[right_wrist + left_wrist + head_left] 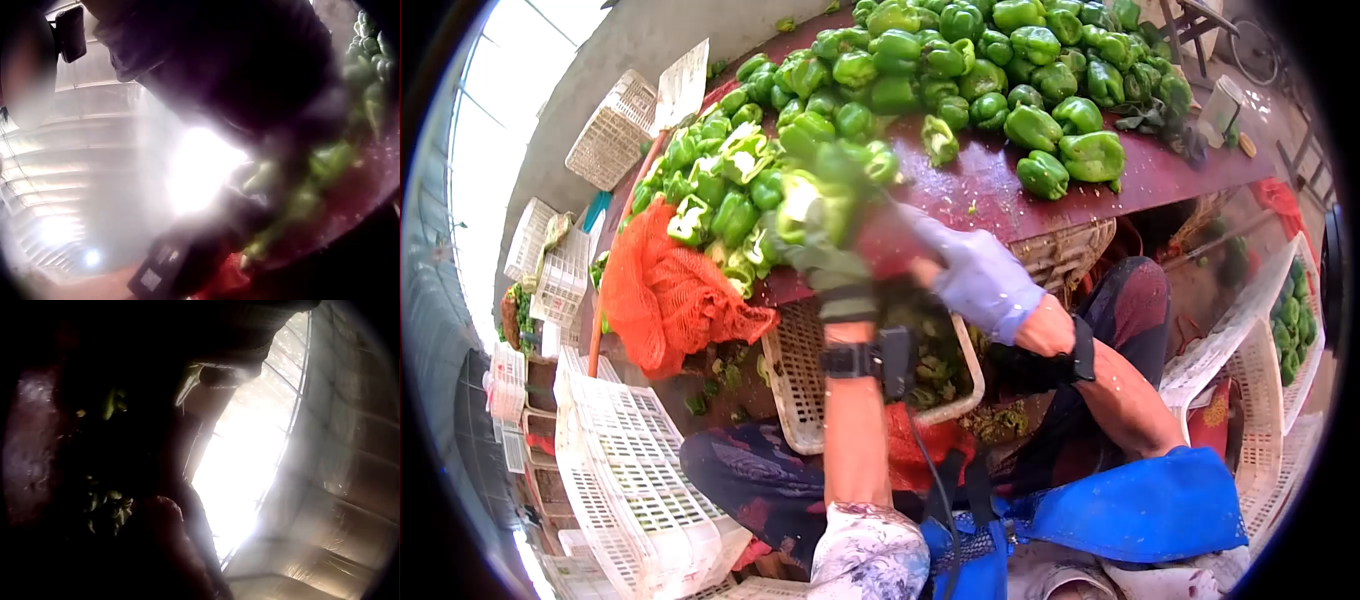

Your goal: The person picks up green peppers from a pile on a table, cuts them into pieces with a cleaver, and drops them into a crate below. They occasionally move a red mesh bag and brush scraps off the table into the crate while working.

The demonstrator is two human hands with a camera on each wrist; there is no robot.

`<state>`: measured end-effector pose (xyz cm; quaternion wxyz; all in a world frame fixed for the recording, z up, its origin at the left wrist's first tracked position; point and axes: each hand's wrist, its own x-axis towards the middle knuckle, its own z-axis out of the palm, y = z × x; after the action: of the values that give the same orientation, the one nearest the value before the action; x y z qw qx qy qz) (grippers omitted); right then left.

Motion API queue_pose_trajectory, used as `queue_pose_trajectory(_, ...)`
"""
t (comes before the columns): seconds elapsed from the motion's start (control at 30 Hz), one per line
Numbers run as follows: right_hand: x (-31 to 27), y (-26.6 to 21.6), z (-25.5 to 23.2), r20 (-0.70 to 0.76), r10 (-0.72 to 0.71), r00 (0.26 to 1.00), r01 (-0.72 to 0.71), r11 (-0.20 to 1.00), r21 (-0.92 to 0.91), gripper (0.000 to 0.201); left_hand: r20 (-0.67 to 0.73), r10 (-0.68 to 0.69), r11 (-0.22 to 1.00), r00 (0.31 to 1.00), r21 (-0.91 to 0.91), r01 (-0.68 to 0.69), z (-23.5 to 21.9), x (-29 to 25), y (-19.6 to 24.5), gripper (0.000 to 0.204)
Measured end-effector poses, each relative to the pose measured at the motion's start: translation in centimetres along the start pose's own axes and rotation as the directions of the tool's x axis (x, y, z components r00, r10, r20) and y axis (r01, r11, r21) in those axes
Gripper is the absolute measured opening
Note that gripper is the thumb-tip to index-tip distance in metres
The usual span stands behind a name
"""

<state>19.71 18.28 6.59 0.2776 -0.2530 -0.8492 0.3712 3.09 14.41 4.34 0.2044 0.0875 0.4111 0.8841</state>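
Note:
In the head view my left hand (825,265), in a dark green glove, holds a green bell pepper (798,205) whose pale cut inside faces up. Motion blurs that pepper and the fingers around it. My right hand (990,275), in a pale purple glove, is close on the right, its blurred fingers reaching toward the pepper. A small tan piece (924,270) shows beside the right palm; I cannot tell whether that hand grips it. Left of the left hand lie cut bell peppers (745,150) in a heap. Both wrist views are mostly dark or glared.
Whole bell peppers (1000,50) are piled at the back of the dark red table (960,195). An orange mesh bag (670,290) hangs over the left edge. Below the hands stands a plastic crate (805,385) with green scraps. White crates (635,460) flank both sides.

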Motion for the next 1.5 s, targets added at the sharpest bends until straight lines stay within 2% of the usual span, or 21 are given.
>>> queue_pose_trajectory(0.13,1.8,-1.5,0.4,-0.041,-0.222,0.974,0.221,0.975,-0.022,0.06,0.005,0.178,0.98,0.984,0.089,-0.178,2.6,8.7,5.1,0.064)
queue_pose_trajectory(0.23,-0.4,-2.3,-1.2,0.113,-0.065,0.991,0.075,0.993,-0.086,0.06,-0.065,0.314,0.931,0.947,0.217,-0.294,4.8,16.9,6.4,0.068)
queue_pose_trajectory(0.3,-1.7,-0.3,-0.9,0.047,-0.027,0.999,0.027,1.0,-0.005,0.06,0.076,0.355,0.871,0.932,0.334,-0.359,3.9,21.1,5.1,0.063)
queue_pose_trajectory(0.37,-2.5,1.0,-1.5,0.024,0.037,0.999,-0.038,0.999,0.027,0.06,0.316,0.228,0.57,0.921,0.723,-0.389,4.2,20.9,3.4,0.051)
queue_pose_trajectory(0.43,-2.6,1.4,-2.5,-0.027,0.058,0.998,-0.056,0.997,0.055,0.062,0.618,0.223,0.212,0.754,0.724,-0.656,1.8,28.5,-1.8,0.055)
queue_pose_trajectory(0.5,-2.8,1.6,-3.6,-0.059,0.076,0.995,-0.074,0.996,0.042,0.062,0.536,0.002,-0.058,0.844,0.843,-0.535,3.7,26.1,-1.7,0.063)
queue_pose_trajectory(0.53,-3.0,1.8,-4.0,-0.102,0.061,0.993,-0.054,0.996,0.073,0.063,0.473,-0.137,0.121,0.871,0.88,-0.459,3.7,27.6,-2.4,0.072)
queue_pose_trajectory(0.63,-3.4,2.5,-5.0,-0.107,0.104,0.989,-0.097,0.993,0.066,0.062,0.416,-0.425,0.492,0.804,0.852,-0.181,3.4,30.2,-3.2,0.054)
queue_pose_trajectory(0.67,-3.3,2.3,-5.4,-0.097,0.15,0.984,-0.143,0.987,0.073,0.061,0.366,-0.464,0.49,0.807,0.865,-0.11,3.8,30.7,-3.2,0.061)
queue_pose_trajectory(0.7,-3.1,2.3,-5.6,-0.092,0.159,0.983,-0.15,0.984,0.098,0.058,0.431,-0.507,0.456,0.746,0.869,-0.193,3.9,31.3,-2.8,0.06)
queue_pose_trajectory(0.87,-2.6,2.5,-6.0,-0.039,0.18,0.983,-0.172,0.973,0.156,0.053,0.456,-0.438,0.233,0.775,0.89,-0.392,3.5,29.6,-3.0,0.05)
queue_pose_trajectory(1.0,-3.6,3.5,-5.2,-0.157,0.077,0.985,-0.057,0.991,0.124,0.057,0.587,-0.206,0.595,0.783,0.711,-0.376,2.4,30.3,-1.2,0.027)
queue_pose_trajectory(1.03,-3.8,3.3,-5.3,-0.153,0.084,0.985,-0.065,0.99,0.125,0.057,0.625,-0.099,0.586,0.775,0.666,-0.462,2.1,30.3,-0.7,0.026)
queue_pose_trajectory(1.17,-4.1,2.8,-6.4,-0.126,0.131,0.983,-0.127,0.991,0.043,0.058,0.551,0.226,0.291,0.803,0.749,-0.595,2.6,29.5,1.3,0.025)
queue_pose_trajectory(1.23,-4.2,3.3,-6.1,-0.172,0.108,0.979,-0.099,0.993,0.062,0.06,0.652,0.418,0.038,0.633,0.683,-0.729,3.6,25.7,2.5,0.037)
queue_pose_trajectory(1.27,-4.2,3.5,-6.1,-0.179,0.109,0.978,-0.1,0.993,0.062,0.06,0.622,0.457,-0.124,0.636,0.752,-0.647,4.6,23.2,2.7,0.05)
queue_pose_trajectory(1.33,-4.2,2.9,-6.7,-0.106,0.224,0.969,-0.205,0.965,0.162,0.055,0.733,0.462,-0.109,0.499,0.605,-0.789,3.7,19.3,1.7,0.043)
queue_pose_trajectory(1.37,-4.2,2.6,-7.2,-0.093,0.251,0.964,-0.236,0.961,0.147,0.055,0.808,0.23,-0.203,0.542,0.584,-0.786,4.0,13.3,1.3,0.038)
queue_pose_trajectory(1.4,-4.2,2.3,-7.4,-0.077,0.274,0.958,-0.263,0.955,0.135,0.055,0.961,0.216,-0.296,0.176,0.236,-0.925,3.0,11.3,-1.3,0.041)
queue_pose_trajectory(1.43,-4.0,2.1,-7.4,-0.06,0.293,0.954,-0.284,0.95,0.126,0.055,0.855,-0.15,-0.601,0.496,0.32,-0.732,2.6,7.6,-2.6,0.049)
queue_pose_trajectory(1.5,-4.4,2.5,-7.1,-0.092,0.232,0.968,-0.223,0.97,0.099,0.054,0.886,-0.206,-0.694,0.415,0.167,-0.701,1.8,4.8,-4.5,0.054)
